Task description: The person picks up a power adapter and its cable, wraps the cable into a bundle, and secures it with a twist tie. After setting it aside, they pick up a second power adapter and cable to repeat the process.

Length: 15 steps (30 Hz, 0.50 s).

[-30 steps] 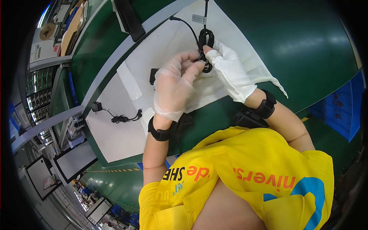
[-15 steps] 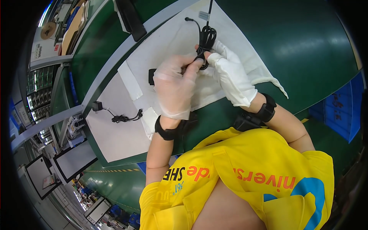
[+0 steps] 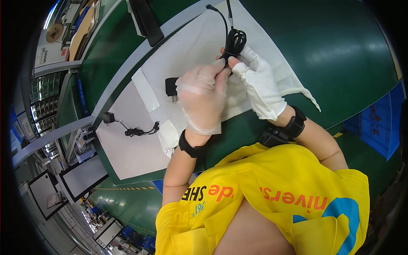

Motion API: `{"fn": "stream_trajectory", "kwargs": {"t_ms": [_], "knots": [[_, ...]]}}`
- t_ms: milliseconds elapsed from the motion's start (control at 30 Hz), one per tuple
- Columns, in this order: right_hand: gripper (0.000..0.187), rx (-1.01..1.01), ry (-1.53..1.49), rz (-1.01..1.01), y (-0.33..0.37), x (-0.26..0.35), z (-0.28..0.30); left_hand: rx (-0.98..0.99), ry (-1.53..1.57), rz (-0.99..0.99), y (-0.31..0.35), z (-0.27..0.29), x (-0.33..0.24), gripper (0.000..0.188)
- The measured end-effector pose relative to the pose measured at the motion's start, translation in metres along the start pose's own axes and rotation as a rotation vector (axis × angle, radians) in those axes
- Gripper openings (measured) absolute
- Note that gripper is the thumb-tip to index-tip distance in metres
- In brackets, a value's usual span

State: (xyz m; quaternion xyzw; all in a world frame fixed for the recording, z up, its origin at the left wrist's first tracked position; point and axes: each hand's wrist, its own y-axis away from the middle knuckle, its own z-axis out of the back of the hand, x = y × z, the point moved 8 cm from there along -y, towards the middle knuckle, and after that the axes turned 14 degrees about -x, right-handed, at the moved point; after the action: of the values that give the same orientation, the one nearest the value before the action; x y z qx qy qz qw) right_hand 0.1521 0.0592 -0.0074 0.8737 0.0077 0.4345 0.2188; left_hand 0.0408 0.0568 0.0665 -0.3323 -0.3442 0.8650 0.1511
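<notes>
A black cable (image 3: 235, 41) is gathered in a coiled bundle between my hands, above a white cloth (image 3: 187, 46). My right hand (image 3: 259, 83), in a white glove with bare fingertips, grips the bundle from the right. From the left, my left hand (image 3: 203, 91), in a thin translucent glove, pinches the lower part of the bundle; its fingertips are close to the right thumb. One plug end (image 3: 211, 7) of the cable sticks out beyond the coil. Next to my left hand a black power adapter (image 3: 171, 86) with metal prongs lies on the cloth, partly covered by that hand.
Another black adapter (image 3: 109, 117) with a bundled cord (image 3: 142, 129) lies on the pale sheet at the left. A folded white pad (image 3: 145, 89) is near it. A grey rail (image 3: 123, 63) borders the green table (image 3: 323, 42). Blue bins (image 3: 378, 121) stand at the right.
My left hand has shifted right, uncovering more of the adapter and its prongs. The coil has moved slightly right and the plug end reaches farther away. Both hands keep their grip.
</notes>
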Motion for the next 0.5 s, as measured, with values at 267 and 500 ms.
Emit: {"fn": "stream_trajectory", "kwargs": {"t_ms": [267, 500], "knots": [[0.029, -0.006, 0.037, 0.103, -0.005, 0.004, 0.003, 0.070, 0.338, 0.608, 0.013, -0.008, 0.025, 0.014], [0.028, -0.074, 0.059, 0.036, -0.008, -0.011, 0.008, -0.031, -0.015, -0.052, 0.004, -0.002, -0.013, 0.015]]}}
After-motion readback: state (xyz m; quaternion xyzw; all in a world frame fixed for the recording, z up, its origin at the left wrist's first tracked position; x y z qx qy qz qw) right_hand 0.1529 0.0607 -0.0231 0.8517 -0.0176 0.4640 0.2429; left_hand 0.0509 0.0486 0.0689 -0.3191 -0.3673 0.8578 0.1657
